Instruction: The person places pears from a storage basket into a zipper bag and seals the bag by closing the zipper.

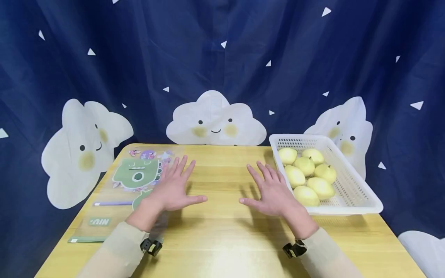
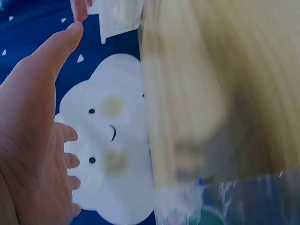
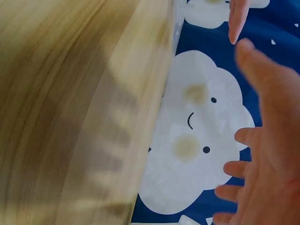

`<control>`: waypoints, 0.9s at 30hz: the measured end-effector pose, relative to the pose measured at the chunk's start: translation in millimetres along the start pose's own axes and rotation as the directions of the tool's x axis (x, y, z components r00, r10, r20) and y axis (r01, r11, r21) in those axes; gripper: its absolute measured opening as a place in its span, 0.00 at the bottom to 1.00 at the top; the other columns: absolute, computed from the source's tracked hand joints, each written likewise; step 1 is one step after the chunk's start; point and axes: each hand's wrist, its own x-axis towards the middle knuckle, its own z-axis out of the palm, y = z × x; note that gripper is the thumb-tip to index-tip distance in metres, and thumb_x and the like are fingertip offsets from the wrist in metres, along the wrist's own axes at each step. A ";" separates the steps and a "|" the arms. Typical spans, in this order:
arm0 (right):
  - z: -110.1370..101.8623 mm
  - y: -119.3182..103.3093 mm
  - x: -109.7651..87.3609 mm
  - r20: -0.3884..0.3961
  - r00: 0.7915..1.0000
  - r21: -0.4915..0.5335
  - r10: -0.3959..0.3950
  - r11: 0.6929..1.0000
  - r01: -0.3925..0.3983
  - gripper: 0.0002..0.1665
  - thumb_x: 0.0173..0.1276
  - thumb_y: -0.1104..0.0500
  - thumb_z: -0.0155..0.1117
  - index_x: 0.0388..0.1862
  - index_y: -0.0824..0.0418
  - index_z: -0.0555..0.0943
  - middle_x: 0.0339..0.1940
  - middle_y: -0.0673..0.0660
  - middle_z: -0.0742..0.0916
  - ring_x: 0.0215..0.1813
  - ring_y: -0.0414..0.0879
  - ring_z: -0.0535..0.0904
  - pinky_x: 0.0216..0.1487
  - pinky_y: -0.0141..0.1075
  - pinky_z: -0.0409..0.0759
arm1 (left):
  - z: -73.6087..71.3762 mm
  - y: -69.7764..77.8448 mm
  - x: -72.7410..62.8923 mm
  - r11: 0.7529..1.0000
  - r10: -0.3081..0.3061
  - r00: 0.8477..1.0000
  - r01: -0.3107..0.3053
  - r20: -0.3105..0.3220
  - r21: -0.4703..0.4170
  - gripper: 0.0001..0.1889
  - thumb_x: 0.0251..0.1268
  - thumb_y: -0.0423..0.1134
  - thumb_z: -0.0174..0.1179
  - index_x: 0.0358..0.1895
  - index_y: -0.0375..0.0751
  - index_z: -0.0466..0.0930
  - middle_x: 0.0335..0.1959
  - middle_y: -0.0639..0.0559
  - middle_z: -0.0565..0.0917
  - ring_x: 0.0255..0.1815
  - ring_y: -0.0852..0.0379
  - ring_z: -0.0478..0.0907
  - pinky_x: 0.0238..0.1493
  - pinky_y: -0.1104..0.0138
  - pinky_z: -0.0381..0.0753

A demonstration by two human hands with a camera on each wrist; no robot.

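My left hand (image 1: 175,189) hovers with spread fingers above the right part of a clear zip bag (image 1: 119,214) printed with a green dinosaur. Holding nothing, my right hand (image 1: 272,193) is also spread out in the air, just left of a white plastic basket (image 1: 354,189). Several yellow-green pears (image 1: 305,166) lie in the left half of that basket. In the left wrist view, the left hand (image 2: 33,117) shows its thumb stretched and fingers apart. Seen in the right wrist view, the right hand (image 3: 276,140) likewise has nothing in its fingers.
Both hands are over a light wooden table (image 1: 219,231), where their shadows fall. Behind its far edge hangs a dark blue curtain (image 1: 194,50) with white triangles and smiling clouds (image 1: 215,112). The basket stands along the table's right side, the bag along the left.
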 end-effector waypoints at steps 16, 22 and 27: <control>1.0 6.3 -3.3 -0.042 0.999 0.055 -0.034 0.998 0.036 0.53 0.74 0.41 0.73 0.89 0.58 0.61 0.76 0.68 0.79 0.73 0.66 0.80 0.76 0.63 0.81 | -24.7 -83.4 -68.1 0.950 0.043 0.886 0.106 0.462 -0.293 0.23 0.45 0.37 0.87 0.34 0.44 0.77 0.30 0.55 0.77 0.31 0.60 0.70 0.31 0.70 0.71; 4.7 6.5 -3.5 -0.050 0.998 0.039 -0.040 0.998 0.042 0.51 0.75 0.42 0.72 0.88 0.59 0.63 0.75 0.67 0.80 0.72 0.66 0.81 0.74 0.61 0.83 | -8.9 -83.3 -88.5 0.954 0.067 0.871 0.087 0.487 -0.286 0.27 0.39 0.33 0.88 0.31 0.45 0.73 0.28 0.55 0.73 0.30 0.63 0.66 0.30 0.71 0.67; 4.7 7.0 -5.0 -0.056 0.998 0.039 -0.035 0.999 0.037 0.50 0.75 0.42 0.72 0.88 0.59 0.64 0.74 0.66 0.81 0.72 0.65 0.81 0.74 0.61 0.82 | -7.7 -88.3 -94.0 0.957 0.131 0.894 -0.002 0.428 -0.290 0.22 0.43 0.35 0.85 0.31 0.48 0.75 0.30 0.58 0.73 0.33 0.66 0.66 0.32 0.71 0.67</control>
